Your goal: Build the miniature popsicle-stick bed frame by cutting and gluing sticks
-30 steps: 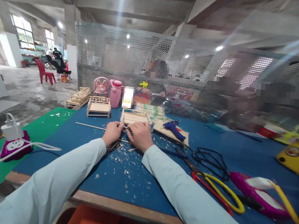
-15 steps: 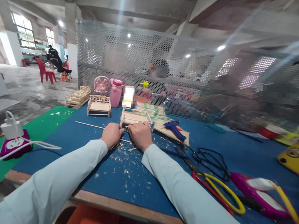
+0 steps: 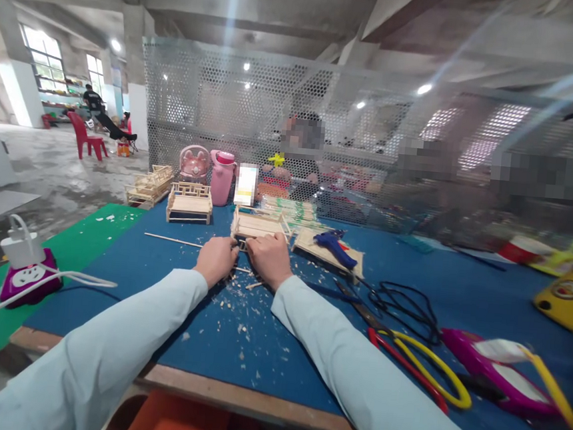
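My left hand is closed in a pinch just in front of a miniature bed made of thin light wooden sticks. Close beside it, my right hand is also closed, its curled fingers overlapping the bed's front edge. A small light wooden piece shows between the fingertips of both hands; whether it belongs to the bed I cannot tell. A long thin stick lies to the left of my left hand. Loose stick pieces and pale chips lie below the hands.
A second stick bed stands left, near a pink flask. To the right, a blue glue gun rests on a wooden panel. Scissors, red-handled and yellow-handled tools, a black cable and a purple power strip lie nearer.
Both hands stay almost in place, with only a slight shift of the left fingers. In the background, a seated person leans farther back.
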`<state>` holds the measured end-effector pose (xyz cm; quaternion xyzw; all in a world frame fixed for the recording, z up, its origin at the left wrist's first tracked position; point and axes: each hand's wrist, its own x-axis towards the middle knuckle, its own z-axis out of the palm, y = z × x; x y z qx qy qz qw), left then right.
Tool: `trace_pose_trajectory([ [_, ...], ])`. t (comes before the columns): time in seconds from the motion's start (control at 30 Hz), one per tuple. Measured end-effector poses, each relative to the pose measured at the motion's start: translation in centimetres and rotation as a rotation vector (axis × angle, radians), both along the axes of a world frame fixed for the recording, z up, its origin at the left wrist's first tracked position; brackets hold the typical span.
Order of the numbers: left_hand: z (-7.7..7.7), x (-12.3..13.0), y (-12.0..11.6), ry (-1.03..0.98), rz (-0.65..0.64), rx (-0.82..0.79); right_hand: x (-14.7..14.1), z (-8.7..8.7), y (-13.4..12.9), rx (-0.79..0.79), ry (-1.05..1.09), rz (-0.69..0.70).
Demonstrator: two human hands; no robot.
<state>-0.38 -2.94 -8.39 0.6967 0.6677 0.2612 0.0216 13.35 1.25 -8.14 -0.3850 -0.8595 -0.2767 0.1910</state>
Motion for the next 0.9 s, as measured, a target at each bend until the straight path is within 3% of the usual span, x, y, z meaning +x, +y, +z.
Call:
trace_pose_trajectory([
  [0.9,-0.08,0.53,-0.18,0.060,-0.012,-0.028,0.04,-0.08,-0.12,0.012,-0.001,0.008],
])
